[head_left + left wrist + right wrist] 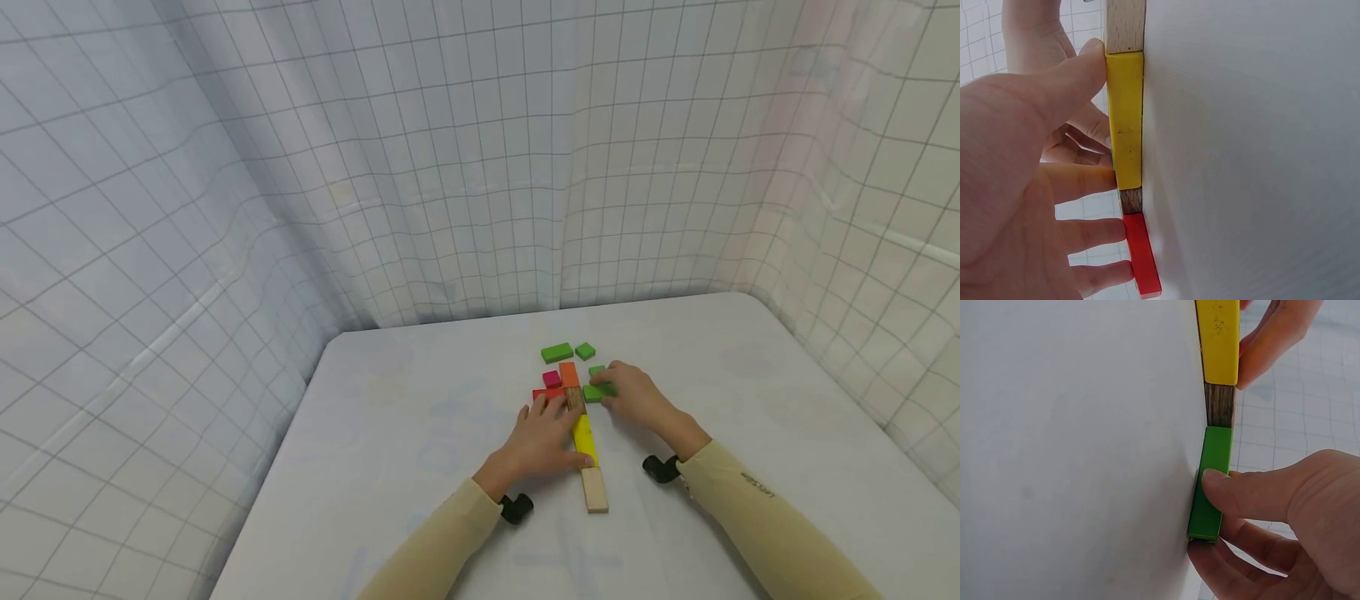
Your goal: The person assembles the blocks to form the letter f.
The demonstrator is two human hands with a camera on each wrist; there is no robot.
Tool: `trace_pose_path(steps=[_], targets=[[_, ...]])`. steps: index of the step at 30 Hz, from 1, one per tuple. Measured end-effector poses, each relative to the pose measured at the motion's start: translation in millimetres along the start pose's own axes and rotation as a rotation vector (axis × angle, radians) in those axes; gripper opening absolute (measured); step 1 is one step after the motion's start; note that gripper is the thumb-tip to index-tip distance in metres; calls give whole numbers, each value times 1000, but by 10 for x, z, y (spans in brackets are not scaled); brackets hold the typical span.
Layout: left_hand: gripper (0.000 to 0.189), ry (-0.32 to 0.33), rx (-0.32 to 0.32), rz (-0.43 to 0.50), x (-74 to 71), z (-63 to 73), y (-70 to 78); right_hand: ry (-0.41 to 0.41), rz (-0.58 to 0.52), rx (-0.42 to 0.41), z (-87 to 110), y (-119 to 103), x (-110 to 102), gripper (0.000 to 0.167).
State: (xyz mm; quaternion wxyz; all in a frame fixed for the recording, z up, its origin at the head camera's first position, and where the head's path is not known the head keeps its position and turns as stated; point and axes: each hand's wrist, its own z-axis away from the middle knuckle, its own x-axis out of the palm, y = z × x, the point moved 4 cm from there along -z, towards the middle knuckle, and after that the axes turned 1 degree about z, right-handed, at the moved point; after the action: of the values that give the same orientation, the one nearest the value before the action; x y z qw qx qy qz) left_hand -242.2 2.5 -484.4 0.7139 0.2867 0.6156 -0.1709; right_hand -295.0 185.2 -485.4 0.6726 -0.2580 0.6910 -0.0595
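Green block [1205, 515]: lying flat on the white desk [390, 467], right of the brown block [1220, 405], its inner end touching or just beside it; can't tell which.
Right hand [637, 398]: on it now, pinching the green block, thumb on the near long side, fingers at the far side and outer end.
Left hand [542, 442]: fingers spread, clamped on nothing; thumb against the yellow block [1127, 119] by the pale block [595, 490], fingertips at its other end and along the red block [1142, 253].
Weight: looks like painted wood, so light, I'd say; a fingertip should shift it.
Stiffness: hard and rigid by the look of it, no squash to expect, hardly fragile.
Slip: smooth paint, so it may skid on the desk and nudge the brown block.
Best hold: the long sides, low, around the middle; leave the inner end free.
Watch out: the small green block [597, 370] sits just beyond, tight room for those far fingers!
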Motion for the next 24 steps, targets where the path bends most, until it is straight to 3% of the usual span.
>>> trace_pose_path(steps=[15, 24], targets=[[87, 21, 27, -12, 35, -11, -14, 25, 18, -66, 4, -29, -4, 33], [88, 29, 29, -14, 38, -6, -28, 21, 20, -53, -14, -23, 10, 33]])
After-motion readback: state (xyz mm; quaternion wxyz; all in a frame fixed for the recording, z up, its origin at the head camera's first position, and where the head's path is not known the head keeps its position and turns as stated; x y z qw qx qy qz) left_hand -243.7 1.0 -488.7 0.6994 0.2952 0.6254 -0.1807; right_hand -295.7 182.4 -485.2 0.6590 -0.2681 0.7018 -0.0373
